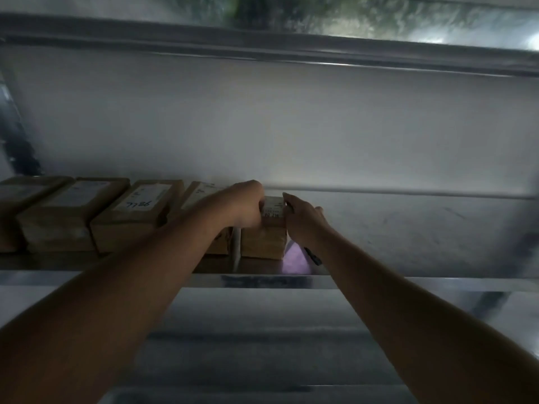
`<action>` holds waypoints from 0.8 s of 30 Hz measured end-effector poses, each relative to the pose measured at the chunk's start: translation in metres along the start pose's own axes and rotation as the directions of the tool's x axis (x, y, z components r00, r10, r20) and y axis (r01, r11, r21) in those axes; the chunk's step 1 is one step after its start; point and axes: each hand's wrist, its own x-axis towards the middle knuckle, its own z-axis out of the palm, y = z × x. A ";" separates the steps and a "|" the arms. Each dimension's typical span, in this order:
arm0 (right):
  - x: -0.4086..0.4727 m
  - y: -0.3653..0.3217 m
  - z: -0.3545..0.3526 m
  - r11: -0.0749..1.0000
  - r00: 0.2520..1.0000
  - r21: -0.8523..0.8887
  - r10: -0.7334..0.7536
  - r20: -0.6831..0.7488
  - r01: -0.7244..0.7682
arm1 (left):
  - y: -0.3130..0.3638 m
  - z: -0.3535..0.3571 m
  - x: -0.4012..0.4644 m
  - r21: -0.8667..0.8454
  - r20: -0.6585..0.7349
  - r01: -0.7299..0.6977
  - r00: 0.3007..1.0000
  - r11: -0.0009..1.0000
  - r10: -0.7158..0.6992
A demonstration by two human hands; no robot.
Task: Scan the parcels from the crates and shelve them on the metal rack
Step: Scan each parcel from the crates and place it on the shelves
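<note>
Both hands reach up to a small brown parcel (264,237) standing on the metal shelf (408,228) near its front edge: the left hand (248,205) curls over its top left corner and the right hand (303,221) presses against its right side, fingers fairly straight. Four more labelled brown parcels (134,217) sit in a row toward the shelf's left end, the nearest just beside the held one.

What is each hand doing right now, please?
Left hand: grips the brown parcel on the shelf.
Right hand: rests against the same parcel; grip cannot be told.
</note>
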 end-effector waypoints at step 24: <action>-0.082 0.078 -0.086 0.963 0.926 -0.211 0.080 -0.368 -0.167 | 0.072 0.047 0.009 0.078 -0.225 -0.465 0.853 0.882 0.470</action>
